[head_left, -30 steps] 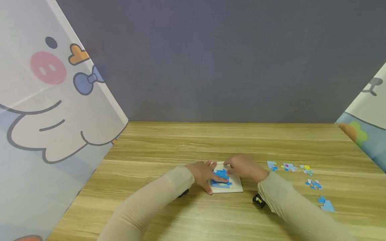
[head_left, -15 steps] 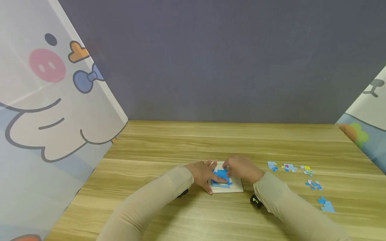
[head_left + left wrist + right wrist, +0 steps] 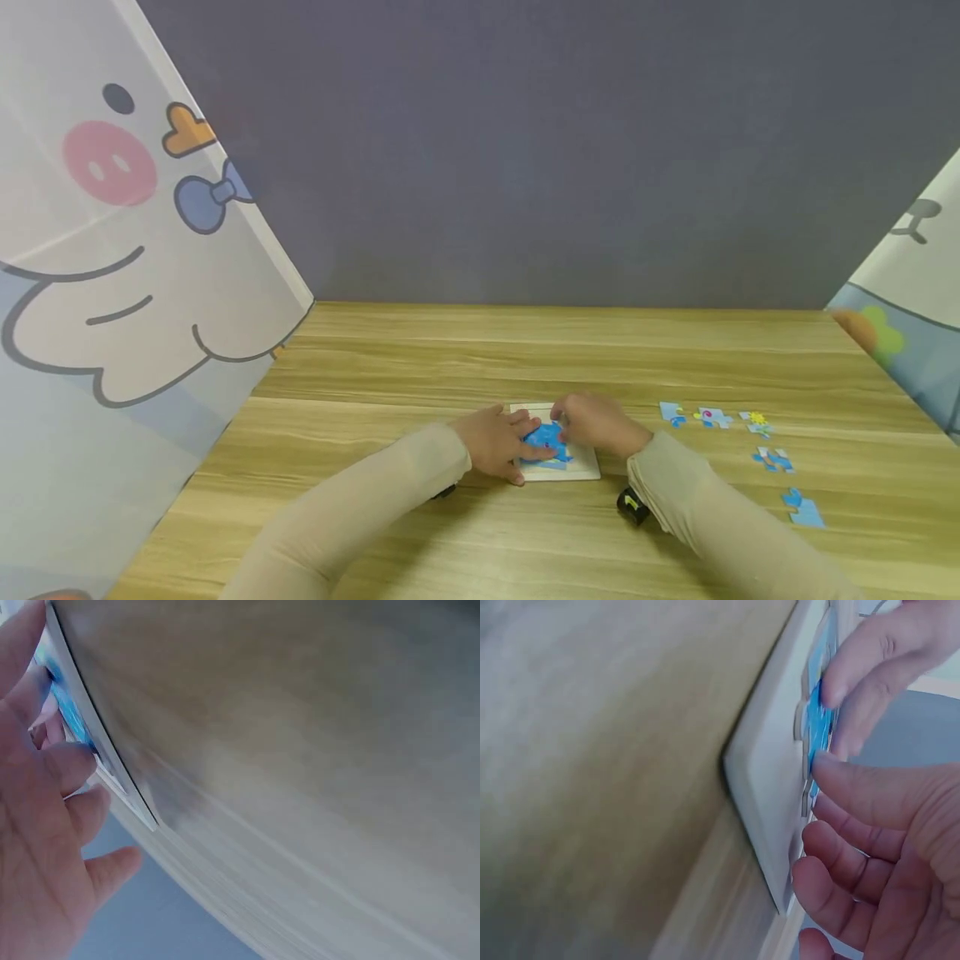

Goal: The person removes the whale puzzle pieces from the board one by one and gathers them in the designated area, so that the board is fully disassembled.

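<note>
A pale wooden puzzle board [image 3: 583, 461] lies on the table with blue puzzle pieces [image 3: 546, 434] joined on it. My left hand [image 3: 495, 442] rests on the left side of the board, fingers spread over the blue pieces. On the upper part, my right hand [image 3: 600, 423] pinches a blue puzzle piece [image 3: 815, 761] at its edge. The right wrist view shows the thumb on the blue surface and the other fingers curled beside it. The left wrist view has the left fingertips along the board's edge [image 3: 112, 754]. Much of the picture is hidden by the hands.
Several loose puzzle pieces lie to the right: a corner piece [image 3: 672, 413], one with a pink spiral [image 3: 712, 417], one with a yellow sun [image 3: 757, 422], a blue-and-white one [image 3: 772, 459] and a light blue one [image 3: 804, 508]. A grey partition [image 3: 570, 150] stands behind the table.
My right hand has shifted slightly toward the left hand, and its fingers have drawn in at the blue piece. The left hand stays on the board. The loose pieces have not been moved.
</note>
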### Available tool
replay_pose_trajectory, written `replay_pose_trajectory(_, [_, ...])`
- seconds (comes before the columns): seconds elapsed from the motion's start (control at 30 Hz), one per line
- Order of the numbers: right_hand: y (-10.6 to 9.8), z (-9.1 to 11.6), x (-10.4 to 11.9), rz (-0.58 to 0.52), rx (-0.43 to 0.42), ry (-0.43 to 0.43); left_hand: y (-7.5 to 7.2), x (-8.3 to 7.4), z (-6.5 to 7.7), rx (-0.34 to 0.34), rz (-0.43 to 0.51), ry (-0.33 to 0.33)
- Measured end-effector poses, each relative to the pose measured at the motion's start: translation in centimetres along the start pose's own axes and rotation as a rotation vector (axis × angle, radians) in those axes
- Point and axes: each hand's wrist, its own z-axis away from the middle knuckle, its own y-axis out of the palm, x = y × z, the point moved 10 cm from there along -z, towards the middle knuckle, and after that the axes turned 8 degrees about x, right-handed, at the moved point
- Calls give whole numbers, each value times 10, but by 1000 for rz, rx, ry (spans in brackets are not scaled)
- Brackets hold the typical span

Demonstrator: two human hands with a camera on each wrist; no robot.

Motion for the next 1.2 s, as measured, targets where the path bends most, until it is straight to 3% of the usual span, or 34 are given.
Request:
replay_pose_trajectory(0.3, [2,-4,-4,-68,37,40,1,-7,10,-16,71,44])
replay_pose_trajectory(0.57, [6,-6,-14,-233,34,54,2,-8,10,8,55,42])
replay_pose_trajectory(0.87, [-1,-5,-10,-393,2,-24,1,-7,10,5,55,47])
replay_pose_trajectory(1.1, [-10,0,-1,-375,-38,-133,0,-6,8,-39,-5,76])
replay_pose_trajectory(1.2, [-13,2,0,-384,-56,-143,-1,-5,7,-56,-5,87])
